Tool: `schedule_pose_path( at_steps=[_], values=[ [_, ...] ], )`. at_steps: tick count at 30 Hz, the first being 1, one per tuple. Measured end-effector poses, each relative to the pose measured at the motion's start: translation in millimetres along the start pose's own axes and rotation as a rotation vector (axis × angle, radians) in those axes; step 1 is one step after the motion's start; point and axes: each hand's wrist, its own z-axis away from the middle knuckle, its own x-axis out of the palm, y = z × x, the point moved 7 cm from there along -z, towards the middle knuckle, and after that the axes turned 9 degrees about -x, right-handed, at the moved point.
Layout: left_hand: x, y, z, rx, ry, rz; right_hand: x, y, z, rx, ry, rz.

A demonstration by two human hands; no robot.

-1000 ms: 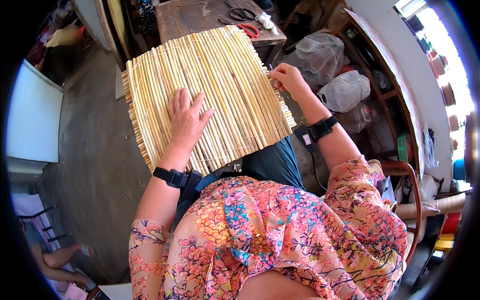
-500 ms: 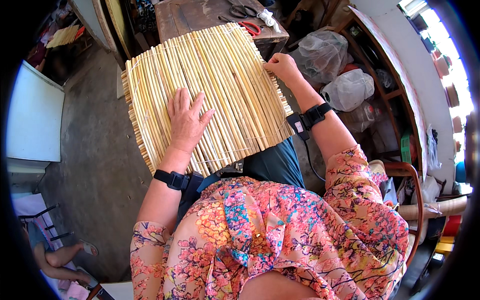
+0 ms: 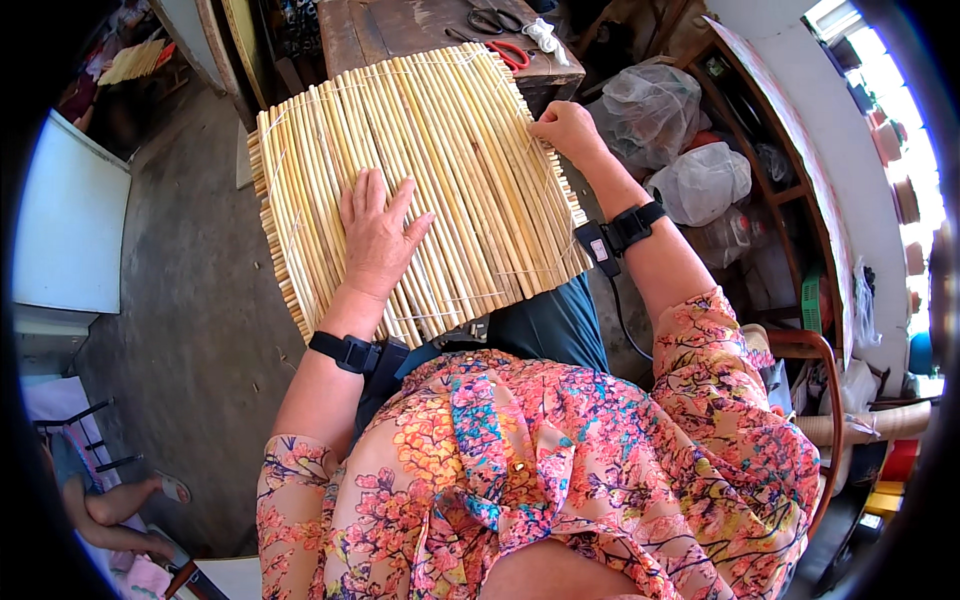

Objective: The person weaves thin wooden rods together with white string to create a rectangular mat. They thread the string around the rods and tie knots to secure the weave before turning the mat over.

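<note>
A squarish mat of pale yellow reed sticks (image 3: 440,250), bound with thin thread near its edges, rests over my lap. It seems to have more than one layer of sticks, their ends showing along the left and right sides. My left hand (image 3: 377,228) lies flat on its left middle part with the fingers stretched. At the upper right edge my right hand (image 3: 566,130) is closed, thumb and forefinger pinched together against the stick ends. What sits between those fingertips is too small to make out.
Beyond the mat stands a brown wooden table (image 3: 400,30) with red-handled scissors (image 3: 508,54), a dark pair of scissors (image 3: 494,20) and a bundle of white string (image 3: 545,38). Plastic bags (image 3: 703,182) and a shelf (image 3: 790,190) are at right. Another person's legs (image 3: 112,505) show lower left.
The view has shifted slightly. Both hands keep nearly the same places on the mat, and the right hand is still pinched at its edge.
</note>
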Motion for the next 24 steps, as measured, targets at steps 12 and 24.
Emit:
schedule_pose_path(
  at_steps=[12, 24],
  values=[
    [-5.8, -0.5, -4.3, 0.025, 0.028, -0.010, 3.1, -9.7, -4.3, 0.010, -0.020, 0.022],
    [-11.5, 2.1, -6.2, 0.027, 0.005, -0.025, 7.9, -17.9, -9.5, -0.048, -0.001, 0.143]
  ],
)
